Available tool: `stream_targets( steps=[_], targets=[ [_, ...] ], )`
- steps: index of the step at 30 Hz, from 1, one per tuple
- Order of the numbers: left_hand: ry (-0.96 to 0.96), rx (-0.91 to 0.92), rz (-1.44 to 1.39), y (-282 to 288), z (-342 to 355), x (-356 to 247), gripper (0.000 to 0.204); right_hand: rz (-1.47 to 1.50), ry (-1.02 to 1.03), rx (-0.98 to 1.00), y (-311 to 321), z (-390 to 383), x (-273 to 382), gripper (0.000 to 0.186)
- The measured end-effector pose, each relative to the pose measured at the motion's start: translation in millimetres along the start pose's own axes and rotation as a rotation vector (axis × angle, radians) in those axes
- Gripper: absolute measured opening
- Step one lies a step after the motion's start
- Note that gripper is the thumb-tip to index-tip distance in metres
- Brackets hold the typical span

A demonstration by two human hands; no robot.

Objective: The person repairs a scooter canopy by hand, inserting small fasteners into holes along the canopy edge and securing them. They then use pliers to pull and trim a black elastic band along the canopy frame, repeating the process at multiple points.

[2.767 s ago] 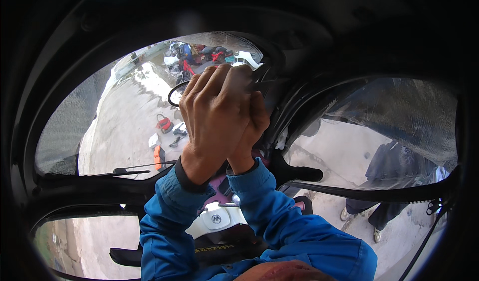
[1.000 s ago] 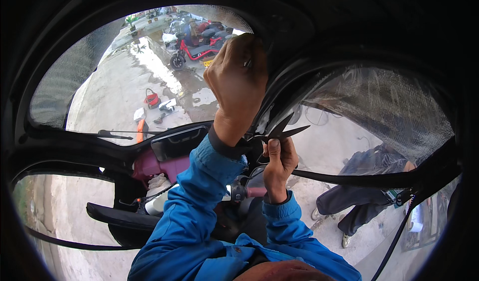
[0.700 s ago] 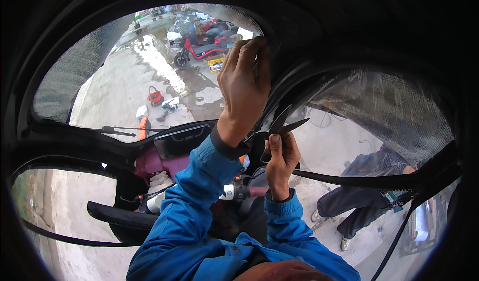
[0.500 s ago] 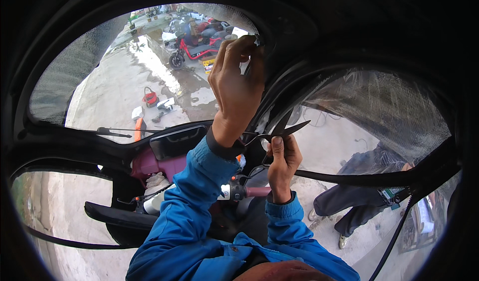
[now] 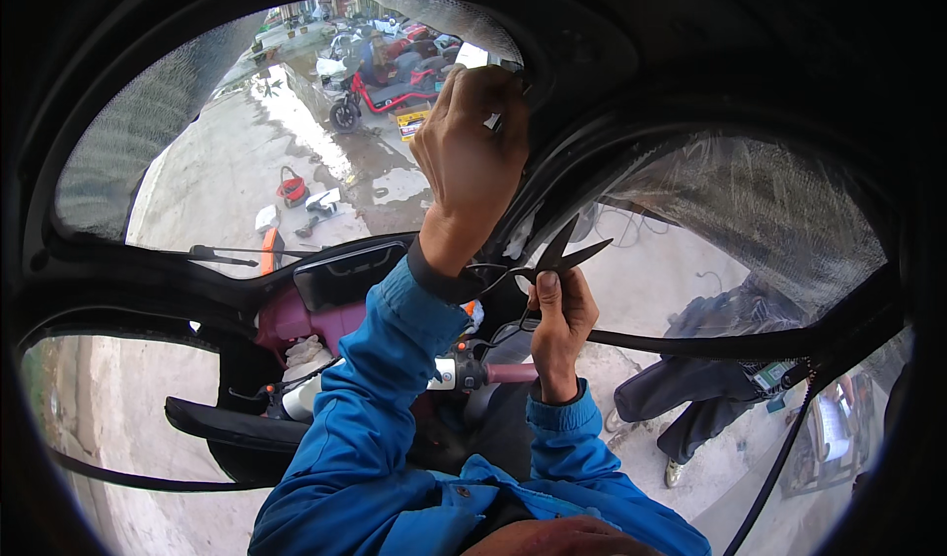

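Observation:
My left hand point(image 5: 472, 151) is raised against the upper right edge of the windshield point(image 5: 212, 186). Its fingers are bent and pinched together at the dark frame, and whatever sits between the fingertips is too hidden to name. Lower and to the right, my right hand point(image 5: 562, 334) grips a pair of black scissors point(image 5: 572, 260). The blades are spread and point up and to the right, and the thumb presses near the pivot. The scissors' handle loops reach left toward my left wrist. Both arms wear blue sleeves.
Below my arms are a handlebar with a pinkish grip point(image 5: 511, 372) and a dark display point(image 5: 350, 275). A clear side sheet with a zipper edge point(image 5: 691, 342) hangs at right, with a person's dark trousers point(image 5: 681, 398) beyond. Outside the windshield stands a red scooter point(image 5: 385, 97).
My left hand has turned slightly at the frame, its fingers still bent together. The scissors stay in my right hand with blades spread. The whole view has shifted a little.

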State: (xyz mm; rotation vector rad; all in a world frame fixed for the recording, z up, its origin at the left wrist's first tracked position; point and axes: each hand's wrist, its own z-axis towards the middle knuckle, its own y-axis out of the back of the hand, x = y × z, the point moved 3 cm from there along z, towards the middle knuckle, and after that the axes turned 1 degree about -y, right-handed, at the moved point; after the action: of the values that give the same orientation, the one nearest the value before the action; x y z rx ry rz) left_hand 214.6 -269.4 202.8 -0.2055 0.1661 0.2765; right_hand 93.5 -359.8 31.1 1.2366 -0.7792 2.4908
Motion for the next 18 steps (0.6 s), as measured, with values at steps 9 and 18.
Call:
stream_targets(
  steps=[9,18],
  targets=[
    [-0.009,0.014,-0.107,3.6,-1.2,1.6,0.015,0.003,0.001,-0.011,0.8,0.3,-2.7,0.025],
    [-0.160,-0.058,-0.226,7.2,-3.4,0.2,0.018,-0.011,0.011,0.004,6.1,-0.3,-6.6,0.023]
  ],
)
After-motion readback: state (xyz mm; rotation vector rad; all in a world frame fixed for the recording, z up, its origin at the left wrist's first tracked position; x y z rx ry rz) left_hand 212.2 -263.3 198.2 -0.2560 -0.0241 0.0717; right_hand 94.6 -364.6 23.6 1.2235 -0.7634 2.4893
